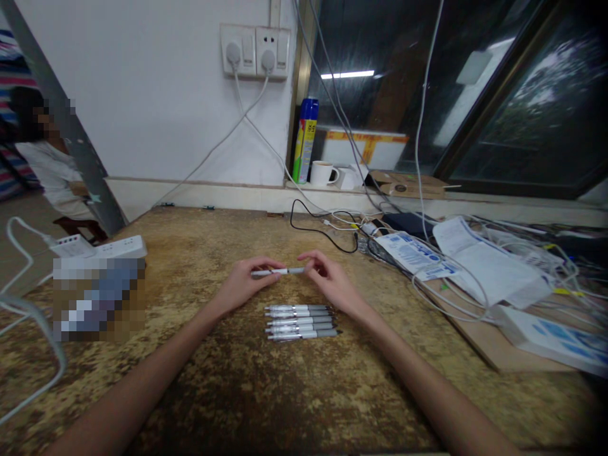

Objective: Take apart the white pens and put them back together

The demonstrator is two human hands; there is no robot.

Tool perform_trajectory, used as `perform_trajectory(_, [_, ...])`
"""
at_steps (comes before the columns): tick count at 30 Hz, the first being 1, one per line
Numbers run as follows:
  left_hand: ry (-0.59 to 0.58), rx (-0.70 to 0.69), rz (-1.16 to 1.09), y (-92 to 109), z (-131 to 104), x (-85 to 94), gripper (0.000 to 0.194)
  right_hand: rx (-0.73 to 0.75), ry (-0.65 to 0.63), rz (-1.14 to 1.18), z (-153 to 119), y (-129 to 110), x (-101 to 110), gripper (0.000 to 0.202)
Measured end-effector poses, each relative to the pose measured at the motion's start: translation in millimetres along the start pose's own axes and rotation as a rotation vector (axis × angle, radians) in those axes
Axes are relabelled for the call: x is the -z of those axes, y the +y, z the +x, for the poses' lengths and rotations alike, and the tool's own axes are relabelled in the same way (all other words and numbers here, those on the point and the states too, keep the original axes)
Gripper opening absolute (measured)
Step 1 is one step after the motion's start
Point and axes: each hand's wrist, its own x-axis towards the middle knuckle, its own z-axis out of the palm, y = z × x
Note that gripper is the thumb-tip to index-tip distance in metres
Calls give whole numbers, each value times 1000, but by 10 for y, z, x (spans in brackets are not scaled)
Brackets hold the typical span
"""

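Observation:
A white and grey pen [281, 272] lies level between my two hands, just above the worn wooden table [228, 380]. My left hand [247, 278] pinches its left end between thumb and fingers. At the other end, the thumb and forefinger of my right hand [327, 278] close on the grey tip part. Below my hands, a stack of several similar pens [301, 322] lies side by side on the table, clear ends to the left and grey grips to the right.
A white power strip [118, 247] sits at the left beside a blurred object [102, 294]. On the right are papers [489, 259], tangled cables, a white box [551, 339] and a brown board [510, 364]. A mug [323, 173] and a spray can [305, 140] stand on the sill. A person [47, 158] sits far left.

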Motion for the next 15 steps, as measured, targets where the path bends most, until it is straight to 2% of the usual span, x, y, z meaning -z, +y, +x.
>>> perform_trajectory(3, [-7,-5,0,14,-2,-1,24,-31,-31,4,-1,-15,1,24])
perform_trajectory(8, [-1,14,-18,45,-1,1,22,7,-1,7,-6,-28,4,27])
perform_trajectory(15, [-12,8,-22,36,-3,3,22,-15,-20,-6,-8,-9,9,25])
